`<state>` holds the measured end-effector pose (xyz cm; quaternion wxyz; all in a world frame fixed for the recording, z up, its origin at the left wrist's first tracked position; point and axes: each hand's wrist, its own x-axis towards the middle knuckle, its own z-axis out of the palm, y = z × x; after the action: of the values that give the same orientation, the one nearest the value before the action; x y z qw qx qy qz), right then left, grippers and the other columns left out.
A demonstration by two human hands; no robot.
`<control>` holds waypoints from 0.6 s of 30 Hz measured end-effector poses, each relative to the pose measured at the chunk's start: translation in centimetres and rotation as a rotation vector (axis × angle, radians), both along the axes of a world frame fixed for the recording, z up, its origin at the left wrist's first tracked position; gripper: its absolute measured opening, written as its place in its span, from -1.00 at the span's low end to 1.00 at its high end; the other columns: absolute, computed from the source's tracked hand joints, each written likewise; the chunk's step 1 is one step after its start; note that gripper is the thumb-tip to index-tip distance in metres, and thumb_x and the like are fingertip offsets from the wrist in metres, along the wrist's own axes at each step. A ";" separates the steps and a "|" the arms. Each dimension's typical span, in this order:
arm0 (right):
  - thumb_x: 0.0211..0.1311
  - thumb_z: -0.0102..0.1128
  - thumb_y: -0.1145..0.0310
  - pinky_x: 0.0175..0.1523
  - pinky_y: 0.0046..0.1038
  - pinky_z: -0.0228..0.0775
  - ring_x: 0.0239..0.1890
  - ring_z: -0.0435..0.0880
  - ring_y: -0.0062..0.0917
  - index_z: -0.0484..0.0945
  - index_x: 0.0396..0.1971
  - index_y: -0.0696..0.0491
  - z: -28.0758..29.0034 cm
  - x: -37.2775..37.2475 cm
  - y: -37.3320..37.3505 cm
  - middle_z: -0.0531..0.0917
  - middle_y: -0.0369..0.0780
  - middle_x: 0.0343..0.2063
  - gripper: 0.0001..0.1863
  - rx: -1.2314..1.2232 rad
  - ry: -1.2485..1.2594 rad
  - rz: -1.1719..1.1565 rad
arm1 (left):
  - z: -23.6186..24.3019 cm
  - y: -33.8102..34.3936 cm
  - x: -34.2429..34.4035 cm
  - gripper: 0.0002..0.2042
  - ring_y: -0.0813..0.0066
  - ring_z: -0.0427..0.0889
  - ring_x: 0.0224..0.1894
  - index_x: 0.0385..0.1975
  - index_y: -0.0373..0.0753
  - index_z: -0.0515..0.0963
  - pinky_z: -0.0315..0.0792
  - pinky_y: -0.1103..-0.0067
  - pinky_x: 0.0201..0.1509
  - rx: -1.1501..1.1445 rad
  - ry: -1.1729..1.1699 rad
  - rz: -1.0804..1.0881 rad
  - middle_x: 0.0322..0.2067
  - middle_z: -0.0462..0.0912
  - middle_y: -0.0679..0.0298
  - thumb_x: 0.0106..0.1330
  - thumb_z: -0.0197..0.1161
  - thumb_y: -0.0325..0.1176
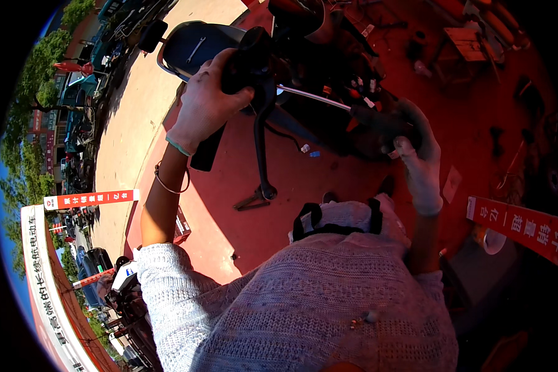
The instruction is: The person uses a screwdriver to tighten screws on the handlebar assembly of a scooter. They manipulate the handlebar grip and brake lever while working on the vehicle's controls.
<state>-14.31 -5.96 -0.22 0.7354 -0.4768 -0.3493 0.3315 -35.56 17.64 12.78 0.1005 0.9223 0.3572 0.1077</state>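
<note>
Both my hands wear pale gloves. My left hand [206, 104] is closed around a black handlebar-end assembly [251, 69], thumb toward its inner side. From it a long black lever-like arm [261, 146] hangs down to a rounded end. A bare silver rod [316, 98] runs rightward from there to a dark grip-like piece [378, 124]. My right hand [420, 164], its palm side partly in shadow, has its fingers wrapped around that piece. Behind my left hand is a dark scooter seat [198, 46] with a wrench [196, 49] lying on it.
Loose wires and connectors [359, 93] show in the scooter's dark open body. A black mirror [152, 36] sticks out at the upper left. Small parts [310, 150] lie on the red floor. A wooden stool [465, 46] stands far right, and parked vehicles [93, 273] line the left.
</note>
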 end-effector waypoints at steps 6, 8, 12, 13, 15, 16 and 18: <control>0.33 0.11 0.28 -0.44 -0.64 0.49 -0.47 0.61 -0.64 0.26 0.23 0.17 1.2 0.2 0.4 0.59 -0.22 -0.27 -0.46 -0.068 0.101 -0.017 | -0.3 0.2 -0.2 -0.33 0.14 0.60 0.00 0.20 -0.30 0.32 0.45 0.40 0.07 0.001 0.008 0.001 -0.06 0.57 -0.04 0.05 0.37 -0.23; 0.35 0.09 0.22 -0.43 -0.64 0.46 -0.45 0.60 -0.65 0.24 0.26 0.16 0.1 -0.2 0.0 0.59 -0.21 -0.24 -0.43 -0.108 0.104 -0.008 | -0.4 0.3 -0.2 -0.33 0.15 0.60 0.00 0.20 -0.30 0.32 0.45 0.40 0.07 0.000 0.001 0.000 -0.05 0.57 -0.04 0.05 0.37 -0.23; 0.37 0.04 0.16 -0.44 -0.62 0.46 -0.43 0.62 -0.64 0.22 0.28 0.14 -1.4 0.2 -0.4 0.59 -0.22 -0.27 -0.42 -0.243 0.316 0.145 | 0.0 0.0 0.1 -0.32 0.14 0.58 0.01 0.20 -0.30 0.32 0.44 0.40 0.08 -0.016 -0.004 0.013 -0.05 0.56 -0.04 0.05 0.37 -0.23; 0.39 0.02 0.17 -0.46 -0.63 0.45 -0.45 0.61 -0.65 0.24 0.27 0.14 -1.6 -0.4 -0.1 0.59 -0.22 -0.27 -0.45 -0.191 0.250 0.046 | 0.0 0.0 0.0 -0.32 0.14 0.58 0.01 0.20 -0.30 0.32 0.44 0.39 0.08 -0.006 -0.006 0.012 -0.05 0.56 -0.04 0.05 0.38 -0.23; 0.41 -0.03 0.19 -0.47 -0.65 0.44 -0.48 0.59 -0.66 0.26 0.24 0.14 -1.4 -1.4 0.4 0.58 -0.22 -0.26 -0.49 -0.128 0.194 -0.048 | -0.1 0.0 -0.1 -0.32 0.13 0.58 0.02 0.20 -0.30 0.32 0.44 0.39 0.09 -0.004 -0.011 0.015 -0.05 0.56 -0.04 0.05 0.38 -0.23; 0.42 -0.04 0.20 -0.47 -0.65 0.44 -0.48 0.59 -0.66 0.27 0.23 0.14 -1.3 -1.4 0.4 0.57 -0.22 -0.24 -0.51 -0.117 0.208 -0.046 | -0.2 0.0 -0.1 -0.33 0.12 0.58 0.01 0.20 -0.29 0.32 0.44 0.38 0.09 -0.014 -0.011 0.019 -0.05 0.56 -0.04 0.05 0.38 -0.23; 0.42 -0.05 0.22 -0.45 -0.64 0.46 -0.46 0.59 -0.65 0.28 0.23 0.14 -1.1 -0.5 -0.5 0.54 -0.21 -0.18 -0.52 -0.168 0.337 0.106 | 0.0 -0.1 -0.3 -0.33 0.12 0.58 0.01 0.19 -0.29 0.32 0.44 0.39 0.08 -0.019 -0.007 0.028 -0.05 0.56 -0.04 0.05 0.37 -0.23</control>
<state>-14.81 -6.44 -1.34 0.7226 -0.4552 -0.2171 0.4729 -35.89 17.58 12.74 0.1092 0.9158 0.3709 0.1090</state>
